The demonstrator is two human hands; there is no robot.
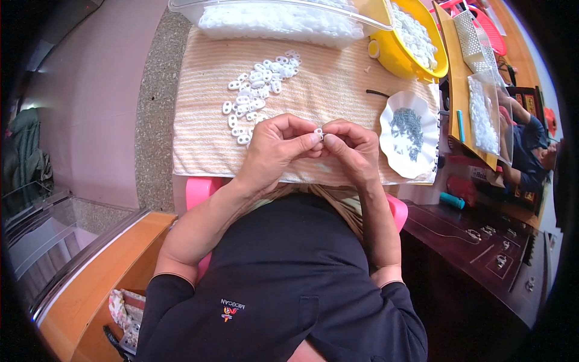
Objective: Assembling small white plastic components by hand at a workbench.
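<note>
Taking the white scalloped dish (pixel 410 136) of small dark metal bits as the landmark, the small white plastic piece (pixel 318 133) sits to the dish's left, above the near edge of the striped cloth (pixel 338 84) that covers the worktop. It is pinched between both hands: the left hand (pixel 274 148) comes at it from the side away from the dish, the right hand (pixel 356 148) from the dish's side, so the piece lies right at the meeting of the fingertips (pixel 310 140), equally near to each. The fingers of both hands are curled nearly shut, with thumb and forefinger tips pressed on the piece. Its long axis cannot be told; too little of it shows. What shows is white with a greyish spot, much like the loose white oval links (pixel 256 90) scattered farther left of the dish and beyond the hands.
</note>
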